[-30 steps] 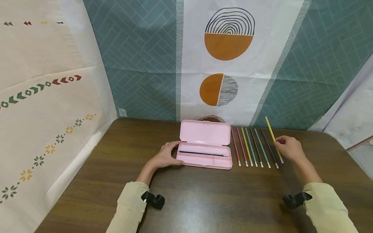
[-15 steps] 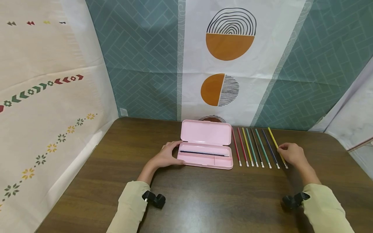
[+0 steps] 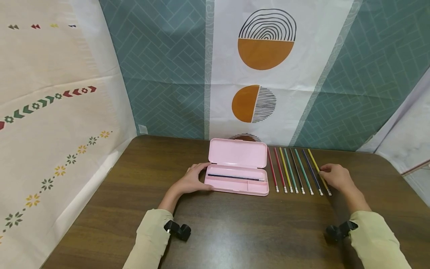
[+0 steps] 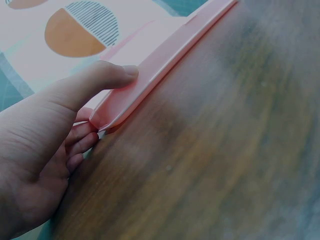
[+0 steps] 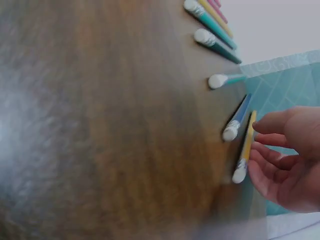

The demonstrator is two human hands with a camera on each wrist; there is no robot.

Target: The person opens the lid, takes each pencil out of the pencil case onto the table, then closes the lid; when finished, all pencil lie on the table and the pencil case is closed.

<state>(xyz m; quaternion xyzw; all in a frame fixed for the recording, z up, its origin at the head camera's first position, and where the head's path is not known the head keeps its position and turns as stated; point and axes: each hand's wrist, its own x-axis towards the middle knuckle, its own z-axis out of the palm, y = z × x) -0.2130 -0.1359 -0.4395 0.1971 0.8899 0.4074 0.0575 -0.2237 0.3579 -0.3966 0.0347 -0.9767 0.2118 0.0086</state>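
My left hand (image 3: 189, 182) grips the left end of a pink pencil case (image 3: 231, 185), its thumb on the front wall and its fingers around the side. The case's lid (image 3: 237, 153) is raised. One dark pencil (image 3: 235, 177) lies in the long back compartment. Over at the right, a yellow pencil (image 3: 314, 162) lies on the table at the end of a row, its white eraser toward me. My right hand (image 3: 336, 177) is beside it, fingertips at its right side; in the right wrist view the thumb and loosely bent fingers (image 5: 265, 167) are not wrapped round it.
Between the case and the right hand, several pencils (image 3: 285, 170) in red, yellow, green and dark colours lie side by side, erasers toward me. The brown table (image 3: 248, 228) meets a patterned cloth backdrop (image 3: 168, 74) behind them.
My right hand has brought the yellow pencil down from its tilted position onto the table, next to the blue one, then shifted it slightly left. The left hand stays on the case.
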